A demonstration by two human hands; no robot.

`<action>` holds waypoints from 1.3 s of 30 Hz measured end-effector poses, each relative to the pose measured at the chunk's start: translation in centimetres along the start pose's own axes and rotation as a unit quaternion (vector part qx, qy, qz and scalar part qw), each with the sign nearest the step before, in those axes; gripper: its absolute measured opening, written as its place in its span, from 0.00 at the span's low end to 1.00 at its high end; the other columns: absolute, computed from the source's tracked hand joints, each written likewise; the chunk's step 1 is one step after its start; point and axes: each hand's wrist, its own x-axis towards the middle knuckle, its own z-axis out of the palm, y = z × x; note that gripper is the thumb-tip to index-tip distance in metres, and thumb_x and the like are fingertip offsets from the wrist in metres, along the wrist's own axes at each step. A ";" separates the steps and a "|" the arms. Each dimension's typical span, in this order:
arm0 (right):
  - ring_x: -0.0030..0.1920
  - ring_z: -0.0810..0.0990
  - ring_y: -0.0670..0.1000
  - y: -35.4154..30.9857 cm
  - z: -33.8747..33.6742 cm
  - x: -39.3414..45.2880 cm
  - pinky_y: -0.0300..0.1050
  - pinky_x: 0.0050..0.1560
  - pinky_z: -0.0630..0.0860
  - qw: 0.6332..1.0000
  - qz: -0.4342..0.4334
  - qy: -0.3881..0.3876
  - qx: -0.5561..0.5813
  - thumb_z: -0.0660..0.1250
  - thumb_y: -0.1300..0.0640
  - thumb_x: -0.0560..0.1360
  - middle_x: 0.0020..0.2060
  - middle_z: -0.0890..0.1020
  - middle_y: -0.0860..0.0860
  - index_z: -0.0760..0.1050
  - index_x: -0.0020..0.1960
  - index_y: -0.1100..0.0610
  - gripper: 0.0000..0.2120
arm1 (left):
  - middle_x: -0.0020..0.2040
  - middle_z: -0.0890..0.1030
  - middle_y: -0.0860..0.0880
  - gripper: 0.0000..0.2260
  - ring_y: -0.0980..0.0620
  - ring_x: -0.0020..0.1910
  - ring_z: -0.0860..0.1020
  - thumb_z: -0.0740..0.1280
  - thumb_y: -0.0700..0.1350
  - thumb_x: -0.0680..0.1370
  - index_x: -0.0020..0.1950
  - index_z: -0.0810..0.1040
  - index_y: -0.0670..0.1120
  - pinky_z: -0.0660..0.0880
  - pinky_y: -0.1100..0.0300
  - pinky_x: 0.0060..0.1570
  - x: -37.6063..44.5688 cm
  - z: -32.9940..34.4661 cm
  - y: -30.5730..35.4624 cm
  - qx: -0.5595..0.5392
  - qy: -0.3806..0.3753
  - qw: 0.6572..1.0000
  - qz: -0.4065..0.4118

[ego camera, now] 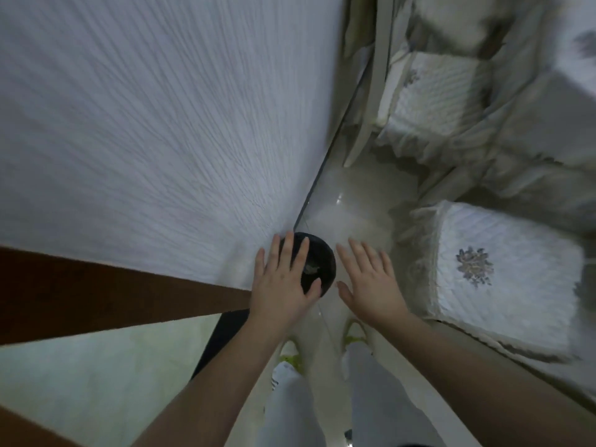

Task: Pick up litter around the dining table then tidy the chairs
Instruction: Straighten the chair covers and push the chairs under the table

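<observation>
The dining table (145, 124) fills the upper left, covered by a white ribbed cloth. At its near corner, on the floor, stands a small round black bin (325, 269) with crumpled pale litter (310, 270) inside. My left hand (283, 282) hovers over the bin's left side, fingers spread, holding nothing. My right hand (371, 282) is just right of the bin, palm down and empty. A chair with a white cushioned seat and flower embroidery (503, 279) stands to the right. A second matching chair (435, 95) stands farther back.
A dark wooden edge (96, 295) runs across the lower left. The glossy pale tiled floor (351, 201) shows between table and chairs. My legs and shoes (322, 382) are directly below. A pale chair leg (364, 124) leans near the table edge.
</observation>
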 end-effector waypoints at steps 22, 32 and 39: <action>0.76 0.57 0.53 2.0 -17.0 -24.8 0.55 0.74 0.49 0.925 0.337 0.171 0.035 0.40 0.34 0.75 0.76 0.60 0.50 0.55 0.77 0.47 0.34 | 0.78 0.59 0.48 0.33 0.47 0.77 0.56 0.50 0.66 0.75 0.78 0.55 0.56 0.57 0.43 0.72 -8.8 -19.7 16.8 0.010 0.088 0.916 0.391; 0.73 0.64 0.55 7.8 -17.6 -42.9 0.58 0.72 0.58 0.863 0.440 0.243 0.049 0.45 0.36 0.77 0.73 0.67 0.52 0.62 0.75 0.50 0.32 | 0.79 0.57 0.49 0.33 0.48 0.78 0.54 0.48 0.67 0.75 0.78 0.53 0.58 0.54 0.44 0.73 -18.2 -18.2 29.7 0.010 0.080 0.892 0.445; 0.75 0.60 0.54 11.6 -17.6 -52.6 0.55 0.73 0.51 0.853 0.448 0.261 0.059 0.41 0.35 0.76 0.75 0.62 0.50 0.57 0.77 0.49 0.34 | 0.78 0.59 0.47 0.33 0.47 0.77 0.57 0.48 0.63 0.72 0.77 0.58 0.56 0.59 0.42 0.72 -24.8 -16.8 38.5 0.010 0.074 0.874 0.479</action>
